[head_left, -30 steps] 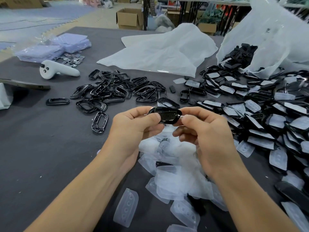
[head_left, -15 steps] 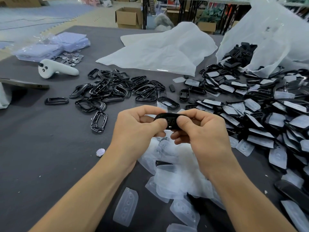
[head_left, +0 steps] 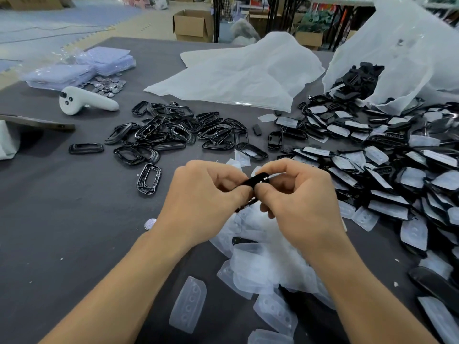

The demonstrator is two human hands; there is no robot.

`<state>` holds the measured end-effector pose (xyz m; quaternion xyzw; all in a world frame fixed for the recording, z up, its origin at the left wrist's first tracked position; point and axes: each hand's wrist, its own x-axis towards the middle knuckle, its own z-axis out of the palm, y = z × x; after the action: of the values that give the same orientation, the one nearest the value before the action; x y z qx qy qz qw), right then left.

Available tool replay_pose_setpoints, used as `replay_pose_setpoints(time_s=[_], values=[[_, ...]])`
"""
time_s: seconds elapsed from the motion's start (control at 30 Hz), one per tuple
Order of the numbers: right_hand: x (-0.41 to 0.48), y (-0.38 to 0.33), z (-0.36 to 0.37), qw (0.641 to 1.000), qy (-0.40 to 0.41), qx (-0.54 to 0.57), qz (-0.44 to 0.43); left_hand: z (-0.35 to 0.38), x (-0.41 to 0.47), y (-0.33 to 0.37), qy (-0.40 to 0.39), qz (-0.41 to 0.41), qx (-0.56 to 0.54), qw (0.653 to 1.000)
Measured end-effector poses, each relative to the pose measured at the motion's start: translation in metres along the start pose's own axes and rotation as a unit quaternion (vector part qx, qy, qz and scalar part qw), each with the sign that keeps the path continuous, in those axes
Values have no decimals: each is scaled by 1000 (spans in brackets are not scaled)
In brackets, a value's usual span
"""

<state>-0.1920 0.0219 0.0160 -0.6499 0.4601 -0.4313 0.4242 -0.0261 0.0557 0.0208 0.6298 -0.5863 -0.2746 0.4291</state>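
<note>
Two bare hands meet over the dark grey table (head_left: 62,244) in the head view. The left hand (head_left: 203,202) and the right hand (head_left: 298,199) each pinch one small black plastic key-fob shell (head_left: 258,181) between thumb and curled fingertips. They hold it edge-on in the air, just above a heap of translucent white silicone button pads (head_left: 260,259).

Judging by the piles, the work is well under way but far from over. A spread of empty glossy black oval frames (head_left: 173,130) lies to the left, apparently finished. To the right, a much larger pile of black shells with pale pads in them (head_left: 372,170) spills from a crumpled clear plastic bag (head_left: 402,58) and waits its turn.

No brand, label or writing can be read anywhere.
</note>
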Motion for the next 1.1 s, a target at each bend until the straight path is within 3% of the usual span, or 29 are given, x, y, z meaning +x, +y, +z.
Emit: replay_pose_setpoints(time_s=[0.13,0.2,0.27,0.4,0.47,0.57,0.7,0.83,1.0,1.1], values=[[-5,1,8,998,-15,-57,-14,1,1,-1,-35,-7,35,999],[-5,1,10,998,13,-59,-22,0,3,-3,-8,-42,-10,999],[-4,2,7,989,36,-134,-47,-1,6,-6,42,-83,-59,994],[-6,1,4,939,-66,-335,-23,-2,13,-12,90,-151,-178,968],[-6,4,4,919,-102,-380,-21,-3,15,-13,87,-173,-218,957],[-5,2,4,942,-74,-327,-22,-4,15,-14,88,-186,-241,949],[0,1,2,994,-30,-95,50,-3,13,-13,57,-179,-256,948],[4,-6,-2,991,9,86,104,0,11,-10,38,-172,-265,948],[3,-7,-2,986,15,125,110,5,10,-8,15,-160,-285,945],[1,-3,0,992,112,42,47,6,7,-6,6,-137,-300,944]])
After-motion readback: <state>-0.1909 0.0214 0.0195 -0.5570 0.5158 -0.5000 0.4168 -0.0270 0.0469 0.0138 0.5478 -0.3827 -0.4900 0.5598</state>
